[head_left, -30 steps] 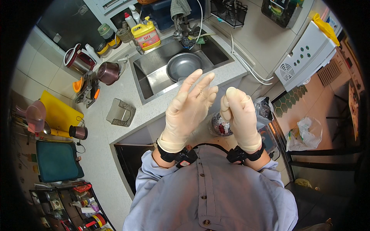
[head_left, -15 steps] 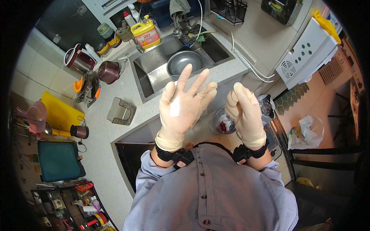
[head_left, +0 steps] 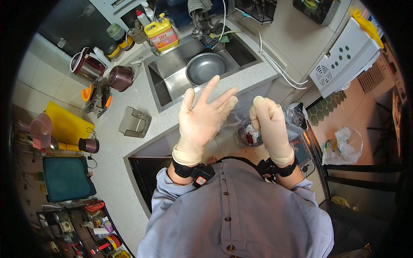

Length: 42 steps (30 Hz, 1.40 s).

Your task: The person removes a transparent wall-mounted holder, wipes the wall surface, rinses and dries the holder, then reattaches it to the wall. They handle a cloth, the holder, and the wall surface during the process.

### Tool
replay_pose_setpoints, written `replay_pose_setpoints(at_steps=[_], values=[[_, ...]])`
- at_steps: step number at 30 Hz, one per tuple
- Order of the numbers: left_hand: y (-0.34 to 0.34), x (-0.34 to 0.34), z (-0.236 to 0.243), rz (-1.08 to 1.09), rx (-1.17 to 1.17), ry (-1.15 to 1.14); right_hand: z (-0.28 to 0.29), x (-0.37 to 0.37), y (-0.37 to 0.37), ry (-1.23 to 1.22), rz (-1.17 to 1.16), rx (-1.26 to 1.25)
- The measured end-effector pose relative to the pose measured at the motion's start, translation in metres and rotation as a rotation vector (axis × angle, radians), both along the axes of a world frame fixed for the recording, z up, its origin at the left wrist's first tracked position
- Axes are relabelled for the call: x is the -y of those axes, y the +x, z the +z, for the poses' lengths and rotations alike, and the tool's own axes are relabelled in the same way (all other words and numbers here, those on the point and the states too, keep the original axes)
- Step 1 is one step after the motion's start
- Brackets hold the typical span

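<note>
Both my hands wear pale latex gloves. My left hand (head_left: 201, 118) is raised in front of the sink with fingers spread; a faint, see-through film (head_left: 217, 122) shows over and beside its palm, its edges hard to make out. My right hand (head_left: 269, 129) is closed, fingertips curled together above a bin with refuse (head_left: 250, 136); what it holds, if anything, cannot be made out. Beyond my hands, a metal bowl (head_left: 206, 66) lies in the steel sink (head_left: 159, 79). A translucent container (head_left: 134, 122) stands on the counter (head_left: 112, 159) left of my left hand.
A yellow jug (head_left: 161, 36), kettle (head_left: 84, 64) and dark pot (head_left: 120, 79) stand along the back. At left are a yellow board (head_left: 62, 120), teal board (head_left: 69, 178) and condiment rack (head_left: 79, 228). A white appliance (head_left: 340, 60) and plastic bag (head_left: 346, 144) are at right.
My left hand has shifted slightly left and its fingers have spread wider. My right hand moved a little to the right and stays closed. The bright glare on the left palm has faded.
</note>
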<state>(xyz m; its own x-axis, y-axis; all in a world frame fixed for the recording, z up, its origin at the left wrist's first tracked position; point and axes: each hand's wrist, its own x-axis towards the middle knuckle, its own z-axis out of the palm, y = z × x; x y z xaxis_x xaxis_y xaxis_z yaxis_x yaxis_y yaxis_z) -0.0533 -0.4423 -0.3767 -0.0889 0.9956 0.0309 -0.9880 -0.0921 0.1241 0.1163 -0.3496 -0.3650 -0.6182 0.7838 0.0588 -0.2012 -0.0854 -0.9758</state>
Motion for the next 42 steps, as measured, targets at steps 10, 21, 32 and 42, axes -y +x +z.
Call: replay_pose_setpoints(at_steps=[10,21,32,42], values=[[-0.008,-0.008,-0.01,0.172,-0.004,-0.049,-0.008,-0.009,0.01,-0.081,-0.016,-0.038],[-0.021,-0.004,-0.014,0.358,0.107,-0.011,-0.062,-0.065,0.044,-0.045,-0.193,0.209],[-0.014,0.014,-0.05,0.579,0.043,-0.108,-0.378,-0.16,0.079,0.195,-0.315,1.034],[0.002,0.022,-0.119,0.815,-0.099,-0.381,-0.559,-0.19,0.04,0.038,-0.129,1.423]])
